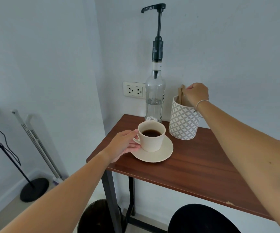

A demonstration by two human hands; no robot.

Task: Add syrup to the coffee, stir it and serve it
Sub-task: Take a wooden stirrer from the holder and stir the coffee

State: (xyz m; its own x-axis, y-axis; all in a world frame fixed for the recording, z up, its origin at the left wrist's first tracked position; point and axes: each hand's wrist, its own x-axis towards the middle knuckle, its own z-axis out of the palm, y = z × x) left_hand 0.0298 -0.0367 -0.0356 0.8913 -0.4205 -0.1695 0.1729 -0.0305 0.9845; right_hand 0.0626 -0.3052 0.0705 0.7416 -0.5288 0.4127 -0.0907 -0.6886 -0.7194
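Note:
A cream cup (152, 142) of dark coffee stands on a cream saucer (162, 153) near the table's left end. My left hand (124, 145) holds the cup by its handle. Behind the cup stands a clear syrup bottle (155, 96) with a tall black pump; its spout points left. To the right, a grey-and-white patterned pot (182, 121) holds several wooden stir sticks (181, 95). My right hand (197, 94) is over the pot, fingers pinched on the top of a stick.
The brown wooden table (194, 165) stands in a wall corner, with a wall socket (134, 90) behind the bottle. Two black round stools (201, 219) sit below the table's front edge. A black stand (34, 189) and mop handles lean at the left.

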